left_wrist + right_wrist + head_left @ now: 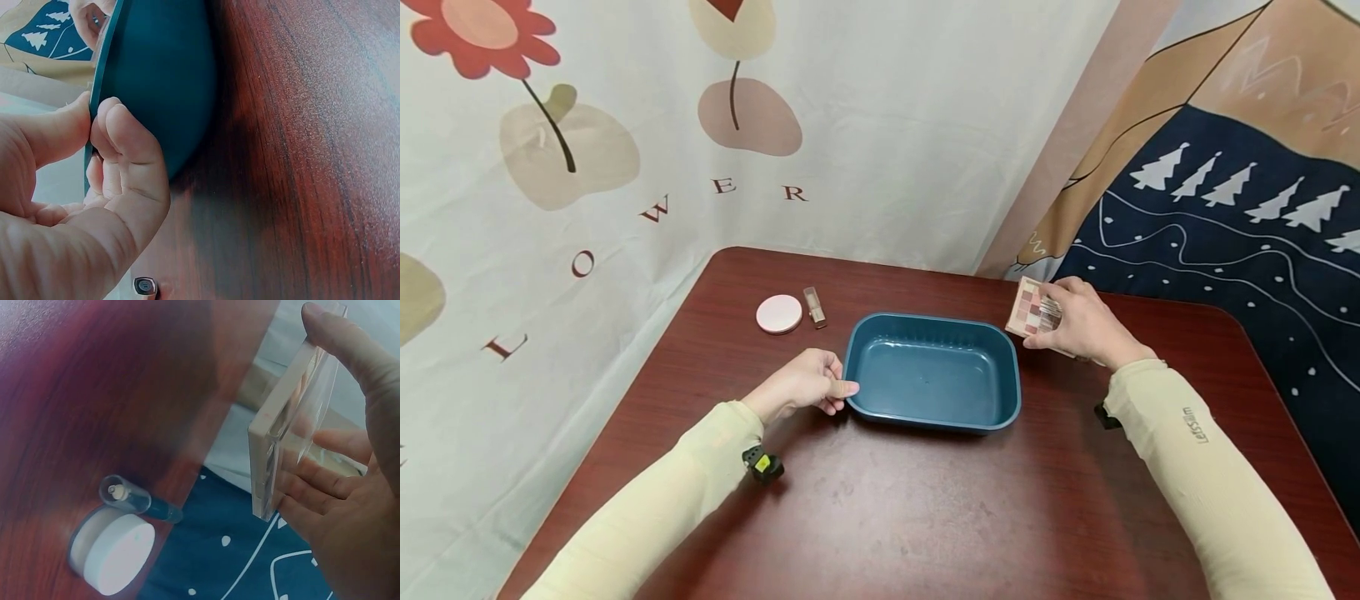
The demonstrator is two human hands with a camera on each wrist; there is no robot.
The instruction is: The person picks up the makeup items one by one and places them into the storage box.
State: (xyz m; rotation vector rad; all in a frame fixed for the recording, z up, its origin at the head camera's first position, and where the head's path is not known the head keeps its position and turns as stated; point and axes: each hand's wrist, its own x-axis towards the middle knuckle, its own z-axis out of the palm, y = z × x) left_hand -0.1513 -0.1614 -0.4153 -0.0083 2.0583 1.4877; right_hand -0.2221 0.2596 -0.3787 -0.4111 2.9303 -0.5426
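Note:
A dark blue rectangular plastic basin (934, 375) sits on the table, with nothing inside. My left hand (805, 383) pinches the rim at its left end, the thumb over the edge and the fingers curled outside. Off the basin's right back corner, my right hand (1086, 321) holds an eyeshadow palette (1026, 310) with a grid of pink and brown pans. In the right wrist view the palette (262, 444) is tilted up above the table, gripped between thumb and fingers, and its clear cover faces the palm.
Left of the basin lie a round pink compact (779, 314) and a lipstick (814, 307). Under the right hand, a white-lidded jar (119, 553) and a clear-capped tube (134, 497) lie near the table's edge. Printed curtains hang behind the table (917, 517).

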